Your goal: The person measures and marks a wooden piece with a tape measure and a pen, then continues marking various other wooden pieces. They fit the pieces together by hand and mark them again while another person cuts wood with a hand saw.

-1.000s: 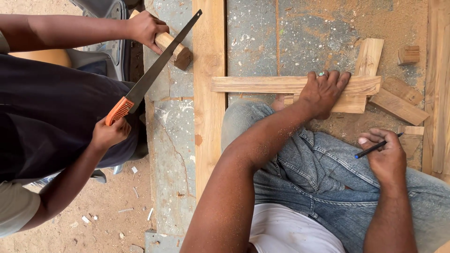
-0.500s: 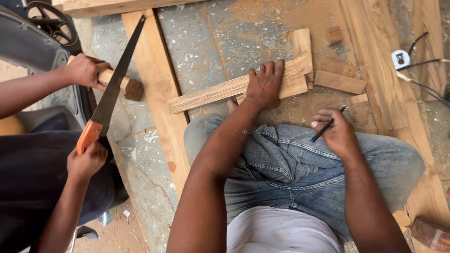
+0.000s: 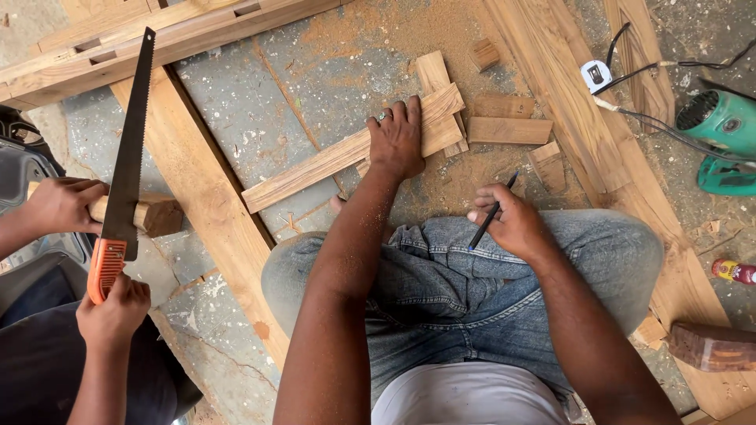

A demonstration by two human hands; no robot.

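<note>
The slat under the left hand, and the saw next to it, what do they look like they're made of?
The slat looks like bare, unfinished wood: tan, visible grain, sawdust around it. The saw seems to have a dark, toothed metal blade and an orange handle, probably plastic.

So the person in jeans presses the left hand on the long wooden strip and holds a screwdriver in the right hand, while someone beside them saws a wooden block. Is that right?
Not quite. The head view shows the right hand holding a dark pencil, not a screwdriver. The rest stands: the left hand presses on the long wooden strip, and another person's orange-handled handsaw cuts a wooden block.
</note>
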